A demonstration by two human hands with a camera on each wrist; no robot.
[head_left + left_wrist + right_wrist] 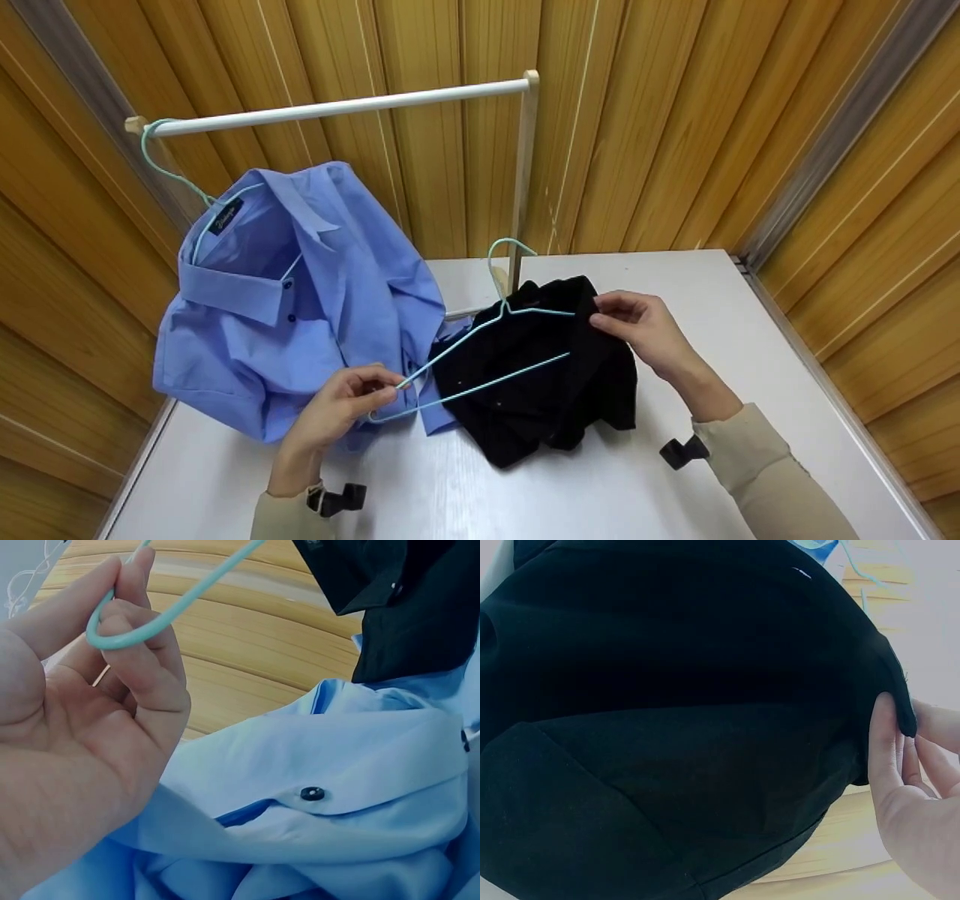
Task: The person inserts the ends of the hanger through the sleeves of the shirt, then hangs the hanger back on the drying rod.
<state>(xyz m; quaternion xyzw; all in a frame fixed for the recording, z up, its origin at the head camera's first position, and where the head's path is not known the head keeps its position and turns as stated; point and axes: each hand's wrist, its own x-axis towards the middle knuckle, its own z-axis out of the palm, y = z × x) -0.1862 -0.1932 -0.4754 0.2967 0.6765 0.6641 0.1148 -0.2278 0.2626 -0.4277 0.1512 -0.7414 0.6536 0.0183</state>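
Observation:
My left hand [339, 409] pinches one lower corner of a mint-green clothes hanger [454, 349] between thumb and fingers. In the left wrist view the rounded corner of the hanger [142, 634] lies across the curled fingers. The hanger's other end runs inside a black shirt [517, 409], where the cloth hides it. Its hook points up, off the rail. On the opposite side, my right hand [646, 330] pinches the edge of the black shirt. The right wrist view shows the dark cloth [705, 652] spread wide, its edge between thumb and fingers.
A blue shirt [360, 262] hangs at the left on another mint hanger [177, 178], hooked on the white rail [337, 109]. The rack's upright post [524, 165] stands behind the black shirt. Wood-panelled walls [645, 135] surround the white table [690, 300].

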